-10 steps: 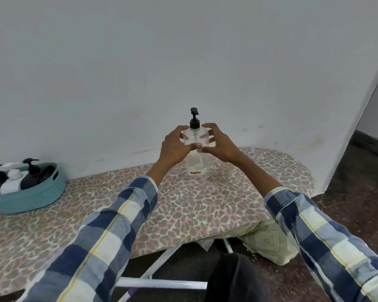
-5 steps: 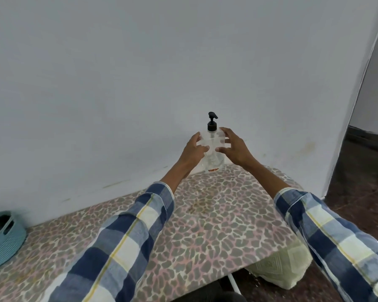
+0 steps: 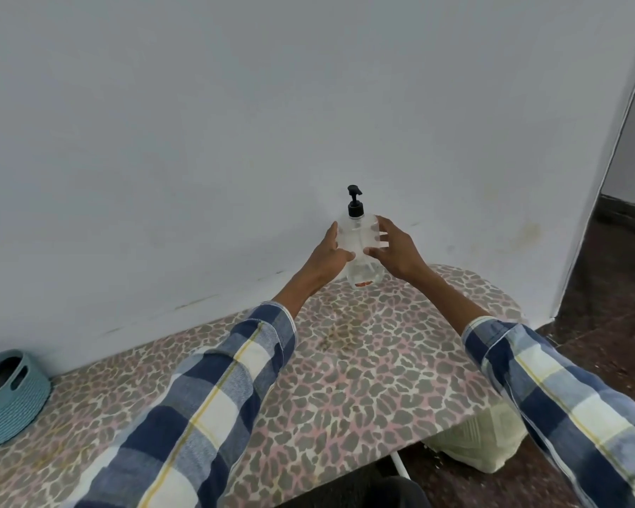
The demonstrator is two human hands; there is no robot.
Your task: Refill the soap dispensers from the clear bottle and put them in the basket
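My fingers have loosened around the clear bottle [image 3: 360, 247], now standing by the wall. Left hand [image 3: 331, 259] and right hand [image 3: 395, 251] are spread, barely touching it. Pouring looks finished; next, withdraw without tipping it.

Ironing board with pink-grey leopard-print fabric cover [image 3: 345, 390]: clear plastic pump bottle with black pump head [image 3: 360, 247] upright at 12 o'clock; teal woven round basket [image 3: 12, 405] at 9 o'clock edge.

Both arms are reaching straight out, and the left hand [image 3: 331, 257] and right hand [image 3: 395, 251] are cupping together with fingers spread.
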